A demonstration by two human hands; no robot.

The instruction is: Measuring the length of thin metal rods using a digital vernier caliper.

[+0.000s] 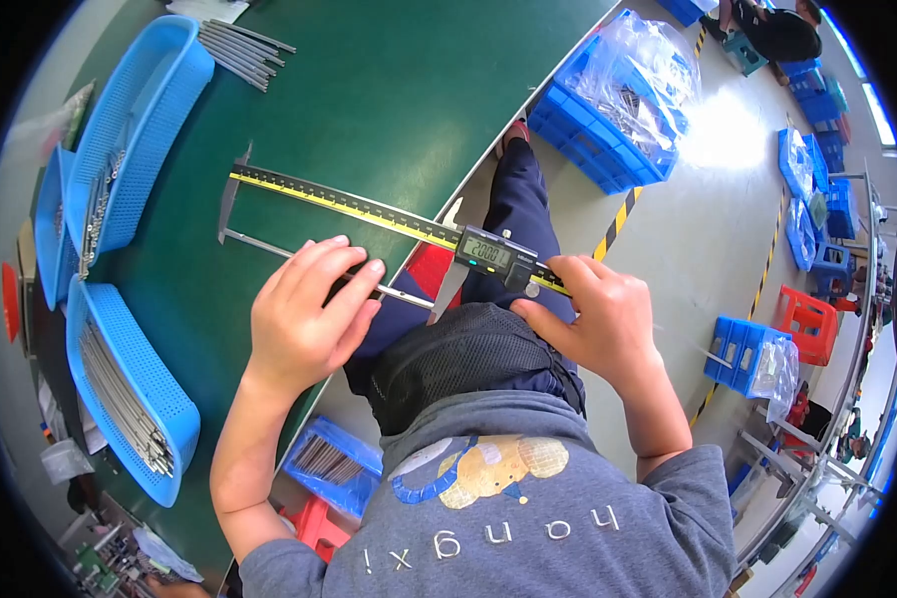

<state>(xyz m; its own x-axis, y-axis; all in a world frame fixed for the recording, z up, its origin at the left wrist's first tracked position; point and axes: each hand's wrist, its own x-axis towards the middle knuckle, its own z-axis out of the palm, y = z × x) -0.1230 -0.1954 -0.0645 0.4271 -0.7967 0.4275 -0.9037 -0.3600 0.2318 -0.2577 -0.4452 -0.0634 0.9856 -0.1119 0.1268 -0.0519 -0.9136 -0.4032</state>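
My left hand lies on a thin metal rod near the edge of the green surface, fingers stretched out flat and close together, pressing the rod down rather than wrapping it. The rod runs from the fixed jaw of a long digital caliper across under my palm to the sliding jaw, which hangs just past the surface's edge, over my lap. My right hand is at the slider end of the caliper, fingers curled loosely around the beam just beyond the display, thumb pointing in toward the slider's underside; I cannot tell how firmly they grip. The caliper lies slantwise, its fixed end resting on the surface and its display end out over my knees. To my left, three blue mesh trays sit along the surface: the near tray holds a bundle of the same grey rods, the far tray holds a few more. A loose batch of rods lies at the far end. Below the surface's edge a small blue bin also holds rods.
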